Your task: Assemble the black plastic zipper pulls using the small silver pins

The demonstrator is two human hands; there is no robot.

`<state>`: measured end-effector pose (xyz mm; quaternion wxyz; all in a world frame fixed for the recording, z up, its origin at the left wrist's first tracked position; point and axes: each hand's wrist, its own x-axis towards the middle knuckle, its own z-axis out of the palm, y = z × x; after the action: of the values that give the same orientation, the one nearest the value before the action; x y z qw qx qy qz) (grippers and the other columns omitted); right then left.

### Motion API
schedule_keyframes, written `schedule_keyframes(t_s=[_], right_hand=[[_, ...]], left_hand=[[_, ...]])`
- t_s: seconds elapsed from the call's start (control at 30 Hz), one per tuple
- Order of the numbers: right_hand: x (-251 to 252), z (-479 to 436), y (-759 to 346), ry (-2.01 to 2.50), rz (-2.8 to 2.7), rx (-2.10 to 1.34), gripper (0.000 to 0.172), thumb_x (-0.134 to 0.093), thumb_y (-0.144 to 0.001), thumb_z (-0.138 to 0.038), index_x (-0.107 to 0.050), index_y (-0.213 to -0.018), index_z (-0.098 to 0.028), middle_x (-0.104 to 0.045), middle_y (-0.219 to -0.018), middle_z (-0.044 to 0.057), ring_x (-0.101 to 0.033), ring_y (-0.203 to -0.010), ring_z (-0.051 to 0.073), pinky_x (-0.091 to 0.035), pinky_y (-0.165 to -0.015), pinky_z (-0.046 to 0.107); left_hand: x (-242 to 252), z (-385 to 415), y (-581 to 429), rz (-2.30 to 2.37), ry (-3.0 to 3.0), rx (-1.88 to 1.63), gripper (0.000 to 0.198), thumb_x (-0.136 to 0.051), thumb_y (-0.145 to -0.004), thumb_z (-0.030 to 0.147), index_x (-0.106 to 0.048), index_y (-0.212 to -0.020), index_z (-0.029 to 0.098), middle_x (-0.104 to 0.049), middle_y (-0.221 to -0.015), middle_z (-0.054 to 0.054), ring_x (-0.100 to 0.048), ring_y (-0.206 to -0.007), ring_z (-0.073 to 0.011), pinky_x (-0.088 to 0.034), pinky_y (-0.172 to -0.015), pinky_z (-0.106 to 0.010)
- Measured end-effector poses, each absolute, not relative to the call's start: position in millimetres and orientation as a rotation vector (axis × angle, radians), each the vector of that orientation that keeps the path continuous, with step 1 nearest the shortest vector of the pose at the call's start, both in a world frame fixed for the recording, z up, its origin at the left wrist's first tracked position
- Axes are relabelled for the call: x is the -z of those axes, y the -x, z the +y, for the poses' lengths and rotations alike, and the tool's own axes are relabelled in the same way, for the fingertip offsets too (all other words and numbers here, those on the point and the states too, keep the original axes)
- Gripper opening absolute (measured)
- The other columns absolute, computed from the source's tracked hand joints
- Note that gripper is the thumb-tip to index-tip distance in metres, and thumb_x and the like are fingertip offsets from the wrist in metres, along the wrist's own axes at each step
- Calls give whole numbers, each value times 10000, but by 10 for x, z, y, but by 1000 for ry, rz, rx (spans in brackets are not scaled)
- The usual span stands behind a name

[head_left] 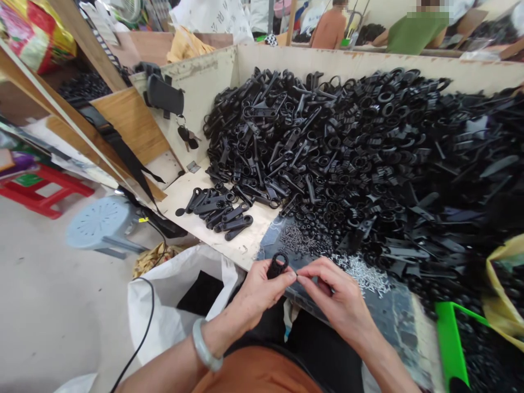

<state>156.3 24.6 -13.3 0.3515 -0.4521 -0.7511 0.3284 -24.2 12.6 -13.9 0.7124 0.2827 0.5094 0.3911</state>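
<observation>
My left hand [266, 284] is closed round a black plastic ring clamp [279, 264], its loop sticking up above the fingers. Thumb and forefinger of my right hand [329, 284] are pinched together at my left thumb tip, on something too small and dark to make out. Just beyond my hands lie small dark screws or pins [301, 238] and a heap of silver screws [366, 275] on a dark mat [376, 314]. To the left, several black lever-like parts [235, 221] rest on the pale tabletop.
A large pile of black plastic parts [295, 136] fills the walled bench. A white sack [159, 316] hangs open at the front left, near a blue stool [98, 221]. At right stands a green crate [450, 338] of small black parts. Two people sit beyond the back wall.
</observation>
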Motion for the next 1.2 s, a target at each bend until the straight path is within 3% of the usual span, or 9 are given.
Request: schedule_keyframes(t_s=[0.2,0.37,0.57,0.63,0.77,0.87,1.07,1.2], right_hand=[[157,221,-1579,1169,-1916,-892,150,-615,-990,-291,-752,-1023,-240,-667,-868,34,-494,-557,115,-408,-506,257],[200,162,-1581,1215,-1863,-914,118,-656,-960,-316,-738,-1004,-244,-667,-847,22,-489,-554,116,-406,-498,249],[220,104,-1558,1281,-1785,-919,135,-631,-964,-333,-718,-971,-230,-649,-794,7,-471,-532,113,-395,-489,246],[222,95,-1556,1311,-1759,-907,131,-627,-956,-326,-713,-963,-227,-630,-752,-6,-463,-518,112,-387,-477,242],[219,81,-1560,1321,-1783,-874,103,-626,-946,-295,-700,-954,-225,-619,-730,-16,-462,-506,110,-370,-462,241],[213,69,-1549,1273,-1905,-861,110,-606,-976,-293,-691,-1007,-230,-638,-773,-5,-517,-553,119,-416,-517,246],[182,92,-1498,1194,-2089,-754,110,-563,-1002,-256,-662,-1043,-230,-675,-835,16,-645,-715,146,-495,-658,253],[125,113,-1491,1239,-2136,-756,118,-551,-996,-252,-666,-1018,-235,-688,-815,5,-634,-663,139,-491,-636,249]], left_hand=[[92,121,215,1072,-339,-859,469,-889,-621,436,-566,-865,199,-414,-469,131,-241,-387,-27,-133,-396,-190],[85,110,199,978,-192,-774,481,-892,-639,349,-437,-726,223,-426,-447,114,-286,-382,-24,-149,-418,-200],[27,76,157,1007,-275,-760,455,-871,-666,431,-490,-793,215,-448,-469,110,-254,-383,-26,-158,-418,-207],[6,54,164,983,-333,-739,409,-832,-711,426,-530,-877,206,-481,-511,102,-289,-401,-33,-204,-430,-199],[-14,0,230,926,-421,-705,420,-702,-678,203,-538,-1065,193,-626,-695,45,-478,-513,-73,-379,-540,-223],[-18,-36,286,922,-491,-660,394,-608,-634,137,-513,-1011,198,-633,-764,39,-510,-573,-80,-402,-601,-239],[-18,-66,302,1043,-611,-590,290,-547,-621,130,-483,-889,221,-533,-683,58,-472,-623,-105,-347,-588,-240],[-9,-52,308,1109,-802,-562,238,-521,-665,127,-487,-880,223,-507,-655,56,-473,-640,-122,-359,-604,-255]])
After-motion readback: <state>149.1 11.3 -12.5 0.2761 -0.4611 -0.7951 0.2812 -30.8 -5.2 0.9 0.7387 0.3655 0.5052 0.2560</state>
